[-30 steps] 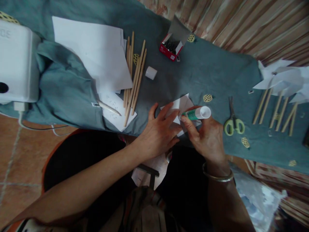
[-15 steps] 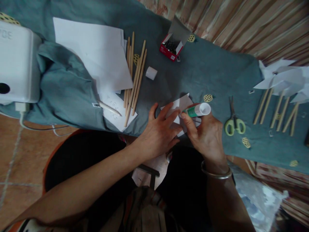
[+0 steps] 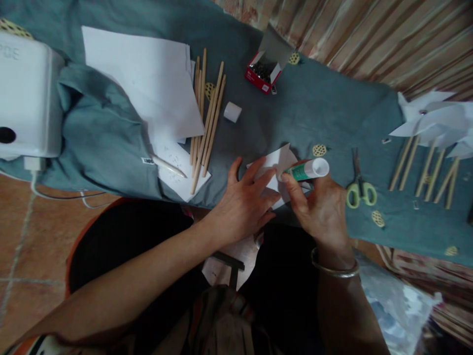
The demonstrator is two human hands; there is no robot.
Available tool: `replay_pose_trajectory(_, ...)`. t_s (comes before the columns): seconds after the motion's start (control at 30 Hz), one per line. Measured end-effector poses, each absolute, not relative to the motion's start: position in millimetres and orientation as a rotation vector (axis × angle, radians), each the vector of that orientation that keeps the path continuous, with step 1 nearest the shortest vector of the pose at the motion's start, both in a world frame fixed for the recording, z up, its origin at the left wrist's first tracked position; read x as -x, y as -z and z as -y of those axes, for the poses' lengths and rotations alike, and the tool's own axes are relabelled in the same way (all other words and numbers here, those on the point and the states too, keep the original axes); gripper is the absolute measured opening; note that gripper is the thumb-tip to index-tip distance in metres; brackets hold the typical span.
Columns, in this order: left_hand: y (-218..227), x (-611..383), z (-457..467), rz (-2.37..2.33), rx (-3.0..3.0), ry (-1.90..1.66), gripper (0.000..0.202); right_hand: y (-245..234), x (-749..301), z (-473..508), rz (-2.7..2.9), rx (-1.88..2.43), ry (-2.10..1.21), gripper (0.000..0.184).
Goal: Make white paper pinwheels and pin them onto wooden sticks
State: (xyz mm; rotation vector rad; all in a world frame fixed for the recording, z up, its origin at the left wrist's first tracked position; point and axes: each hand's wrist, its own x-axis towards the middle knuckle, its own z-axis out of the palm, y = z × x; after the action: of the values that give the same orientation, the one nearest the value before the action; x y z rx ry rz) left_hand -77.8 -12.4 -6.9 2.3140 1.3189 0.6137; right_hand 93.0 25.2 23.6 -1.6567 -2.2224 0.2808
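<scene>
My left hand point(image 3: 247, 201) lies with its fingers spread over a small cut piece of white paper point(image 3: 280, 160) near the table's front edge, pressing it flat. In my right hand point(image 3: 322, 207) is a green and white glue stick point(image 3: 306, 170), gripped at a tilt with its tip end down at the paper. The paper's lower part is partly covered by both hands. A white glue stick cap point(image 3: 232, 112) sits apart on the cloth, beyond my left hand. To the right of my right hand lie scissors with green handles point(image 3: 361, 193).
Wooden sticks point(image 3: 209, 128) lie beside stacked white sheets point(image 3: 140, 74) and a white pen point(image 3: 169, 166). An open red box point(image 3: 263, 74) of small dark pieces stands at the back. Paper pinwheels on sticks point(image 3: 432, 118) lie at right, a white device point(image 3: 27, 93) at left.
My right hand has slid slightly right with the glue stick, across the paper. My left hand stays in place on the paper.
</scene>
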Motion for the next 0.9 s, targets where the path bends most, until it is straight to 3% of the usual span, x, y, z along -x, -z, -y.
replay_pose_trajectory(0.57, 6.8, 77.7, 13.2, -1.313, -2.311, -0.646, 0.03, -22.6, -89.5, -15.5, 2.143, 1.606, -0.475, 0.032)
replay_pose_trajectory(0.9, -0.2, 80.2, 9.5, -1.313, -2.323, -0.533, 0.029, -17.7, -116.8, -26.2, 1.329, 1.507, -0.927, 0.027)
